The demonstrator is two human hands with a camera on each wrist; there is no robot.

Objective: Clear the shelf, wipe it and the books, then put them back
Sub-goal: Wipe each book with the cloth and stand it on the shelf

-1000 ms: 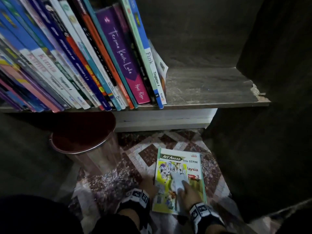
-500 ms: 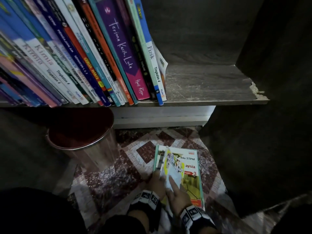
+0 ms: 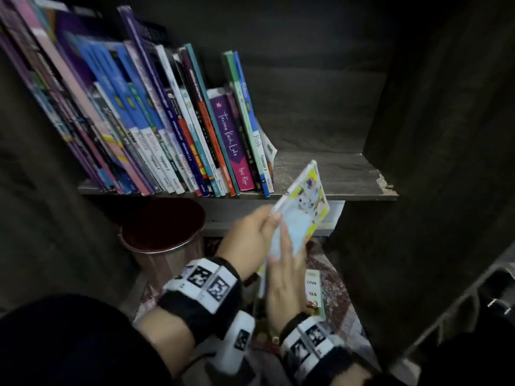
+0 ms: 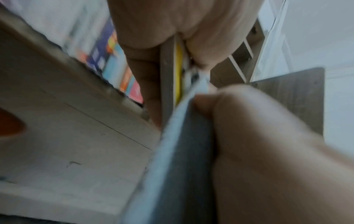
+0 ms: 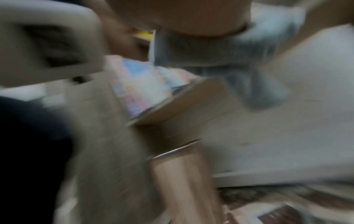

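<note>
My left hand (image 3: 250, 232) grips a thin yellow picture-cover book (image 3: 309, 193) by its left edge and holds it tilted just in front of the shelf's (image 3: 334, 174) front edge. My right hand (image 3: 284, 263) lies flat on a pale blue cloth (image 3: 289, 232) and presses it onto the cover. In the left wrist view, fingers pinch the book's yellow edge (image 4: 178, 68), with the cloth (image 4: 182, 151) beside it. A row of leaning books (image 3: 167, 135) fills the shelf's left part; its right part is bare. Another book (image 3: 313, 291) lies on the floor under my right hand.
A round metal bin with a dark red inside (image 3: 161, 227) stands on the patterned floor below the shelf, left of my hands. A dark cabinet side wall (image 3: 418, 162) closes the right. The shelf's front right corner (image 3: 383, 182) is chipped. The right wrist view is blurred.
The yellow book came off the floor, where the right hand wiped it, and rose to the shelf's edge in my left hand. The right hand and cloth rose with it.
</note>
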